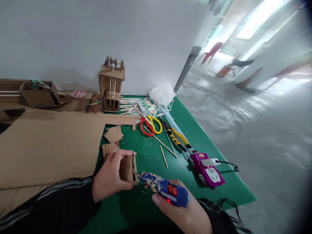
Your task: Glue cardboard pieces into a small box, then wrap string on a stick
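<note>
My left hand (110, 174) is closed around a small folded cardboard piece (126, 167), thumb below and fingers above. In my right hand (181, 208) is a blue glue gun (163, 188), its front half crusted with dried bits and a red light showing near my thumb. The nozzle touches or nearly touches the right edge of the cardboard piece, where a dark line runs along it. Small cardboard squares (114, 134) lie just beyond my left hand on the green table (146, 146).
A large cardboard sheet (53, 146) covers the left. Scissors (147, 125), pliers (174, 135), sticks (131, 105), tangled white strings (162, 96) and a purple power socket (207, 169) with a cable lie rightward. A cardboard tower (112, 84) stands against the wall.
</note>
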### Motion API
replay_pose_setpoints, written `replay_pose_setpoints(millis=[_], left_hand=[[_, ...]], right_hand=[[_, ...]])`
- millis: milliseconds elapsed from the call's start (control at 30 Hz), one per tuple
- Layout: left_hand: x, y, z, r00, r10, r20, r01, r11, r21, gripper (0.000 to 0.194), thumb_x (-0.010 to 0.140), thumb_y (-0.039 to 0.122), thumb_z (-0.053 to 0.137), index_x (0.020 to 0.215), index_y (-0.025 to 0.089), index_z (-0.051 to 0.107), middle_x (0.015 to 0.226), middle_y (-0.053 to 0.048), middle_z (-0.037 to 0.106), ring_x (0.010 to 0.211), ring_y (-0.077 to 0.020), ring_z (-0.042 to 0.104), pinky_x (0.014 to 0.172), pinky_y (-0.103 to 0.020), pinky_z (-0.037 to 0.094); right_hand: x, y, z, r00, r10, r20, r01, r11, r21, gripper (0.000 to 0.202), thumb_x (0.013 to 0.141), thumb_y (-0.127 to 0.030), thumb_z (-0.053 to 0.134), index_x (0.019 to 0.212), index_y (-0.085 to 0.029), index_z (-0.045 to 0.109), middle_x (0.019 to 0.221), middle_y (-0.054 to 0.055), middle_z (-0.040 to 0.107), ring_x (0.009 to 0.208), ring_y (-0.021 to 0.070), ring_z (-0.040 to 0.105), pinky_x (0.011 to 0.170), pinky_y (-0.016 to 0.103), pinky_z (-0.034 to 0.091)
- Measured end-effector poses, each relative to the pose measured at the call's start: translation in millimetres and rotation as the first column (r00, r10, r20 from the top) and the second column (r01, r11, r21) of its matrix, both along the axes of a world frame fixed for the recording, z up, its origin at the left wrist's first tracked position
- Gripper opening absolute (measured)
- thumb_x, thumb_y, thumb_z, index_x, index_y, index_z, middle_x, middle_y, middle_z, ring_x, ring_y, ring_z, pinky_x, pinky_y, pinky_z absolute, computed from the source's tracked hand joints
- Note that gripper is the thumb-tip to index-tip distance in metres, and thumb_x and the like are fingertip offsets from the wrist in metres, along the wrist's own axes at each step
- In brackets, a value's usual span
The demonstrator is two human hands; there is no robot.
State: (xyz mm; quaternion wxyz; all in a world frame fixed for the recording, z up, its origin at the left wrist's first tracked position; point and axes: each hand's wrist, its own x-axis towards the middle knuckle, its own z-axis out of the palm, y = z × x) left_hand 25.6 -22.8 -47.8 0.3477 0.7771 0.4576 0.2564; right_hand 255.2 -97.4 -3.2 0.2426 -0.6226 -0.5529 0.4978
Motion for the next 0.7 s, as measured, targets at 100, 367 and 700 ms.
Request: replay_pose_setpoints(millis=[100, 367, 700], left_hand=[[-0.4, 0.6, -1.5, 1.000, -0.008, 0.005, 0.008, 1.000, 0.008, 0.068, 0.065, 0.035, 0.081, 0.117, 0.029, 0.037, 0.132, -0.004, 0.054, 0.123, -0.0279, 0.050, 0.103, -0.047, 0.041], [0.2, -1.3, 0.1, 1.000, -0.001, 0.008, 0.001, 1.000, -0.004, 0.066, 0.066, 0.033, 0.080, 0.116, 0.028, 0.037, 0.131, -0.006, 0.054, 0.122, -0.0282, 0.050, 0.103, -0.047, 0.040], [0.6, -1.1, 0.7, 1.000, -0.006, 0.018, 0.006, 1.000, -0.016, 0.066, 0.066, 0.029, 0.079, 0.116, 0.027, 0.037, 0.132, -0.008, 0.053, 0.124, -0.0300, 0.049, 0.104, -0.049, 0.040]], right_hand=[[0.3, -1.4, 0.1, 1.000, 0.006, 0.005, -0.006, 1.000, 0.011, 0.026, 0.074, -0.043, 0.069, 0.067, -0.018, 0.065, 0.056, -0.002, 0.053, 0.051, 0.0106, 0.043, 0.045, 0.020, 0.039], [1.6, -3.2, 0.1, 1.000, 0.015, 0.023, -0.015, 1.000, 0.008, 0.025, 0.075, -0.042, 0.068, 0.067, -0.018, 0.065, 0.056, -0.003, 0.052, 0.052, 0.0104, 0.042, 0.045, 0.020, 0.038], [-4.1, -8.1, 8.1, 0.997, -0.052, 0.054, 0.053, 0.999, -0.004, 0.027, 0.075, -0.042, 0.064, 0.062, -0.018, 0.059, 0.057, -0.002, 0.049, 0.053, 0.0106, 0.040, 0.047, 0.021, 0.037]])
